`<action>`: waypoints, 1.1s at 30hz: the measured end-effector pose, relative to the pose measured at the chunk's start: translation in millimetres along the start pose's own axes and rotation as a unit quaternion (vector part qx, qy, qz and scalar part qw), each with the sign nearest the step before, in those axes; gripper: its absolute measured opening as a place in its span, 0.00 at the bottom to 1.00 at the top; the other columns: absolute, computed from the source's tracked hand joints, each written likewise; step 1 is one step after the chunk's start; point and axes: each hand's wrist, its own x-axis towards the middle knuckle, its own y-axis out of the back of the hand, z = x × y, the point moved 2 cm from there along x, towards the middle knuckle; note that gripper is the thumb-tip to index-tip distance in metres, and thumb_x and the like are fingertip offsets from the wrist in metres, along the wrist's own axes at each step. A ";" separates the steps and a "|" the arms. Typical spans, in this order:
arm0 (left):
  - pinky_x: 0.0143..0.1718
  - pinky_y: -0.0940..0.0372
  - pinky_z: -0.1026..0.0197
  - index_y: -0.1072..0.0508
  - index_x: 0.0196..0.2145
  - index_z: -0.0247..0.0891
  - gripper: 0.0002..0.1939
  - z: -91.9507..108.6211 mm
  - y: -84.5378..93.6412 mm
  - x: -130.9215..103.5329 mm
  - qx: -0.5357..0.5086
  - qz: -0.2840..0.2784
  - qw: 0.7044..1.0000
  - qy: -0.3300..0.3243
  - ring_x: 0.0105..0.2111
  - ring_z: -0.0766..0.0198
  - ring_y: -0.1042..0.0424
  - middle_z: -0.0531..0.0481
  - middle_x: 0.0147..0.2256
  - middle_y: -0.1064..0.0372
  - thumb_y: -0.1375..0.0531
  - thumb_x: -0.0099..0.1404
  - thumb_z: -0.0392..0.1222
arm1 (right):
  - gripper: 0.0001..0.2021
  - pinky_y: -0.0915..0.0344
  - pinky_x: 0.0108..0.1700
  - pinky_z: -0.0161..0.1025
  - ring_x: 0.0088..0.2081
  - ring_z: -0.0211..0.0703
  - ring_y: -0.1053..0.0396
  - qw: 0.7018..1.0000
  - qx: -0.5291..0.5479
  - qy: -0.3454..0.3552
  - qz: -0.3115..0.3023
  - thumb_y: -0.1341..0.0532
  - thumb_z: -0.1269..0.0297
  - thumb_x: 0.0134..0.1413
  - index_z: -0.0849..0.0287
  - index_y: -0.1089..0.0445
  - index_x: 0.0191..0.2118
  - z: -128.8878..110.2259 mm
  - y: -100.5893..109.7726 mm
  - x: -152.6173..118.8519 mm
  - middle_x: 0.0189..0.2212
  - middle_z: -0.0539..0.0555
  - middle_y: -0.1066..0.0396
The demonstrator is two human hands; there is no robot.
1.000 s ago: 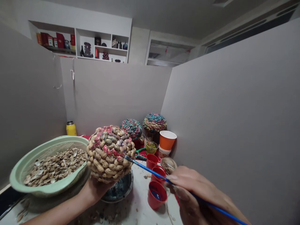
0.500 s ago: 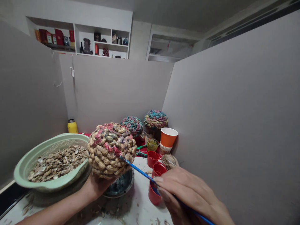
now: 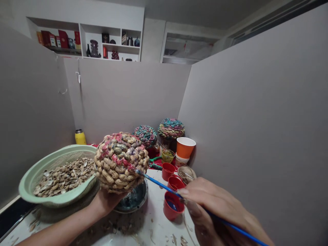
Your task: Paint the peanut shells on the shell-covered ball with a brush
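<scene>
My left hand [image 3: 109, 201] is closed under a rounded dome covered in peanut shells [image 3: 119, 174] and holds it up over the table. Pink and dark purple paint marks its upper shells; the lower ones are bare tan. Between the thumb and fingers of my right hand [image 3: 212, 205] is a blue paintbrush [image 3: 160, 184]. Its bristles meet the right front side of the dome, at the end of a pink row. Below the brush stand red cups [image 3: 172, 213], the nearest with dark blue liquid inside. Behind the dome sits a dark-stained bowl [image 3: 138, 198], partly hidden.
A green colander [image 3: 28, 184] of loose shells stands left, a yellow bottle [image 3: 80, 137] behind it. Two painted shell domes [image 3: 171, 128] are at the back. Orange paper cups [image 3: 185, 150] stand by the right partition [image 3: 256, 102]. Shell scraps litter the white tabletop [image 3: 153, 222].
The brush tip has shifted slightly right along the dome, and my right hand has moved right and a little down. More of the nearest red cup now shows. My left hand keeps its hold.
</scene>
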 end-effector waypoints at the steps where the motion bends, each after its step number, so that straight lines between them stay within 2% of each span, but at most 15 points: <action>1: 0.50 0.26 0.45 0.27 0.56 0.42 0.16 -1.4 -0.3 0.6 0.002 0.001 1.000 -0.001 0.50 0.53 0.24 0.43 0.58 0.28 0.38 0.73 0.47 | 0.07 0.27 0.31 0.34 0.26 0.38 0.24 1.000 0.006 -0.006 -0.004 0.38 0.77 0.61 0.60 0.27 0.40 -0.6 2.4 0.5 0.27 0.52 0.22; 5: 0.51 0.26 0.45 0.26 0.56 0.43 0.16 -8.2 -3.4 0.8 0.023 -0.007 1.000 0.004 0.51 0.52 0.24 0.43 0.58 0.28 0.38 0.73 0.47 | 0.05 0.26 0.35 0.35 0.29 0.38 0.24 1.000 -0.004 -0.007 -0.013 0.38 0.75 0.64 0.60 0.27 0.41 -1.3 7.1 -2.3 0.28 0.52 0.22; 9: 0.61 0.34 0.35 0.23 0.53 0.41 0.20 -13.4 -6.1 -1.7 0.052 -0.027 0.998 0.013 0.59 0.45 0.27 0.43 0.58 0.25 0.32 0.67 0.50 | 0.04 0.27 0.36 0.34 0.30 0.38 0.23 0.999 -0.020 0.030 -0.013 0.40 0.74 0.66 0.62 0.27 0.43 -0.3 -0.8 -5.1 0.28 0.54 0.21; 12: 0.67 0.38 0.38 0.19 0.48 0.46 0.19 -16.2 -5.8 -3.0 0.064 -0.035 0.997 0.019 0.62 0.41 0.29 0.47 0.53 0.19 0.31 0.61 0.52 | 0.05 0.27 0.35 0.34 0.29 0.38 0.23 0.999 -0.021 0.042 -0.017 0.41 0.74 0.67 0.61 0.28 0.43 0.1 -5.6 -3.6 0.28 0.53 0.21; 15: 0.68 0.39 0.38 0.20 0.50 0.47 0.19 -19.3 -6.6 -2.3 0.075 -0.037 0.996 0.023 0.62 0.42 0.29 0.49 0.53 0.19 0.33 0.62 0.52 | 0.06 0.27 0.33 0.35 0.27 0.37 0.25 0.999 -0.010 0.020 -0.024 0.40 0.76 0.64 0.61 0.28 0.42 0.7 -1.3 -1.0 0.27 0.52 0.22; 18: 0.67 0.40 0.36 0.22 0.54 0.46 0.21 -21.0 -8.9 1.0 0.091 -0.038 0.995 0.021 0.63 0.41 0.31 0.47 0.58 0.23 0.32 0.63 0.50 | 0.07 0.27 0.32 0.34 0.27 0.37 0.25 1.000 -0.003 -0.004 -0.022 0.38 0.77 0.60 0.60 0.26 0.41 2.0 8.3 -0.6 0.27 0.51 0.22; 20: 0.64 0.36 0.35 0.24 0.55 0.44 0.20 -19.9 -9.0 3.7 0.100 -0.041 0.994 0.014 0.62 0.43 0.30 0.44 0.61 0.27 0.33 0.67 0.49 | 0.08 0.27 0.33 0.35 0.28 0.38 0.24 1.000 -0.001 -0.011 -0.016 0.37 0.78 0.59 0.60 0.26 0.41 3.7 12.1 -2.7 0.28 0.51 0.22; 23: 0.55 0.29 0.42 0.26 0.56 0.44 0.16 -15.9 -4.7 6.0 0.106 -0.038 0.994 0.003 0.55 0.50 0.26 0.43 0.60 0.29 0.37 0.73 0.47 | 0.08 0.26 0.32 0.38 0.28 0.41 0.24 0.999 0.026 -0.019 0.014 0.36 0.76 0.60 0.57 0.24 0.42 8.3 9.6 -9.1 0.27 0.51 0.22; 28: 0.49 0.25 0.45 0.27 0.56 0.42 0.17 -9.4 1.4 4.7 0.100 -0.022 0.995 -0.008 0.50 0.52 0.24 0.43 0.57 0.28 0.37 0.73 0.47 | 0.04 0.29 0.29 0.41 0.23 0.42 0.28 0.981 0.080 -0.105 0.143 0.35 0.68 0.63 0.56 0.22 0.35 20.8 -4.8 -17.5 0.21 0.50 0.26; 30: 0.49 0.25 0.45 0.27 0.56 0.41 0.17 -7.0 -0.2 4.5 0.096 -0.015 0.995 -0.013 0.50 0.52 0.24 0.43 0.57 0.28 0.37 0.72 0.46 | 0.08 0.30 0.29 0.40 0.24 0.41 0.29 0.967 0.108 -0.158 0.168 0.34 0.65 0.63 0.56 0.23 0.32 25.8 -11.7 -18.0 0.21 0.50 0.27; 33: 0.50 0.26 0.45 0.27 0.56 0.42 0.17 -2.8 -2.8 4.9 0.089 0.005 0.996 -0.016 0.50 0.52 0.24 0.43 0.57 0.28 0.37 0.73 0.46 | 0.12 0.33 0.25 0.35 0.23 0.38 0.32 0.943 0.168 -0.230 0.173 0.34 0.62 0.65 0.57 0.24 0.29 32.5 -23.1 -18.0 0.20 0.49 0.30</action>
